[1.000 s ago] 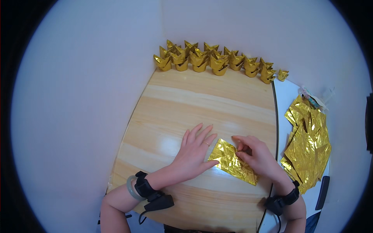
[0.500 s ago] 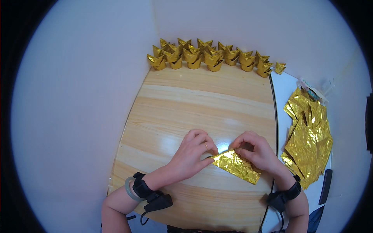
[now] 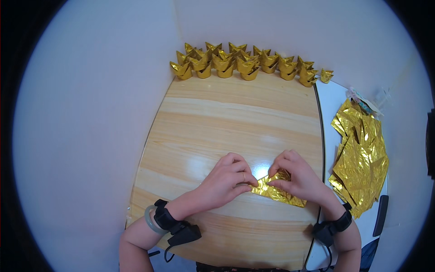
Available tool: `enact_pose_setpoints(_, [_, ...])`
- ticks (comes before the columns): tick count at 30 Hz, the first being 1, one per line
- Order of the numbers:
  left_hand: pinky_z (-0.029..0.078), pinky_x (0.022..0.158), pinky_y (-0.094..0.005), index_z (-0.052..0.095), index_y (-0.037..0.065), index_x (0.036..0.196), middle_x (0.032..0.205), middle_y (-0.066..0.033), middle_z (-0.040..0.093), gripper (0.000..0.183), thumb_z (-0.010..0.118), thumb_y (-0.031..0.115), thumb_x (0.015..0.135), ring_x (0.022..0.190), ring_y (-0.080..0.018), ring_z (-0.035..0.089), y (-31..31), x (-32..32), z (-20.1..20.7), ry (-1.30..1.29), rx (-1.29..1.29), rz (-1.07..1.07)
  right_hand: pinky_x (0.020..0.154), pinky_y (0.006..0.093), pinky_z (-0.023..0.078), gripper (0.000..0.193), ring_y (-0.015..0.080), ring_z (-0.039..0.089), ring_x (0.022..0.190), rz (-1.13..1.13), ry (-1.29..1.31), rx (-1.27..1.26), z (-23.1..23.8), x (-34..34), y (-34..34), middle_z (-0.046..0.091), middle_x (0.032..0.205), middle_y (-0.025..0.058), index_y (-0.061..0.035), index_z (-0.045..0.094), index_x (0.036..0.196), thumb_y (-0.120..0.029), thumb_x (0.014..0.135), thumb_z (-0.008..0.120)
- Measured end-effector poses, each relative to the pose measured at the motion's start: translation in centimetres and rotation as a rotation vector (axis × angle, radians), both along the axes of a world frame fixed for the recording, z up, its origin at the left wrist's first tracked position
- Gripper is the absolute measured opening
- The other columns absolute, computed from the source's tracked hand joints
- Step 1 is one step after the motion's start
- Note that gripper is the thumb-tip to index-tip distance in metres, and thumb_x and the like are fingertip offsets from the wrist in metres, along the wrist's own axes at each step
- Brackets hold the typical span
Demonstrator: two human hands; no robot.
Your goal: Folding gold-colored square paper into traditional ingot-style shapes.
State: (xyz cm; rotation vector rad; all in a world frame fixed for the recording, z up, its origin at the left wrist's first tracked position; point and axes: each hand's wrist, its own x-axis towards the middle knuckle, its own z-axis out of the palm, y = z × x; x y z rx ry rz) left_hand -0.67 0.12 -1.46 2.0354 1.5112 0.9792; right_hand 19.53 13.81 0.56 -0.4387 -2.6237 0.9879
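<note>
A folded strip of gold foil paper [image 3: 283,196] slants over the wooden tabletop, its left end higher than its right. My left hand [image 3: 232,176] pinches that left end between thumb and fingertips; a ring shows on one finger. Along the upper edge, my right hand [image 3: 294,174] grips the paper with thumb and bent forefinger, its palm hiding part of the sheet. Both wrists carry black strapped devices, and a pale green bangle circles the left forearm.
Several folded gold paper ingots [image 3: 225,67] stand in rows along the table's far edge. A pile of flat gold foil sheets [image 3: 360,158] lies on the white surface at right, near a clear plastic wrapper [image 3: 364,103]. The wooden table [image 3: 217,118] meets walls at left and back.
The strip has turned slightly, its right end rising a little. My right hand's thumb has shifted left along the paper, closer to my left fingertips.
</note>
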Motion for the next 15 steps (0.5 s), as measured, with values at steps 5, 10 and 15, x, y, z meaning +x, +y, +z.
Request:
enact_pose_setpoints(5, [0.04, 0.09, -0.0358, 0.072, 0.017, 0.104, 0.091, 0.0002, 0.056, 0.03, 0.073, 0.009, 0.076, 0.099, -0.0238, 0.047, 0.1, -0.2, -0.4, 0.036, 0.036, -0.05, 0.078, 0.0367, 0.042, 0.016, 0.0269, 0.052, 0.088, -0.14, -0.103, 0.012, 0.0, 0.8, 1.4, 0.056, 0.085, 0.0069, -0.0096, 0.064, 0.08, -0.016, 0.073, 0.078])
enact_pose_setpoints(10, [0.04, 0.086, -0.0355, 0.072, 0.02, 0.108, 0.088, -0.0002, 0.051, 0.031, 0.071, 0.01, 0.079, 0.095, -0.0243, 0.046, 0.1, 0.2, 0.0, 0.163, 0.08, -0.119, 0.079, 0.0364, 0.041, 0.018, 0.0272, 0.052, 0.088, -0.184, -0.14, 0.049, 0.1, 0.8, 1.4, 0.057, 0.085, 0.0075, -0.0091, 0.064, 0.079, -0.016, 0.072, 0.079])
enact_pose_setpoints(15, [0.04, 0.085, -0.0366, 0.073, 0.02, 0.105, 0.091, -0.0008, 0.052, 0.027, 0.072, 0.013, 0.079, 0.094, -0.0247, 0.047, 0.1, 0.2, 0.6, 0.132, 0.079, -0.166, 0.074, 0.0387, 0.044, 0.016, 0.0264, 0.056, 0.085, -0.167, -0.08, -0.073, 0.0, 0.2, 0.8, 0.058, 0.081, 0.0064, -0.009, 0.064, 0.085, -0.018, 0.077, 0.074])
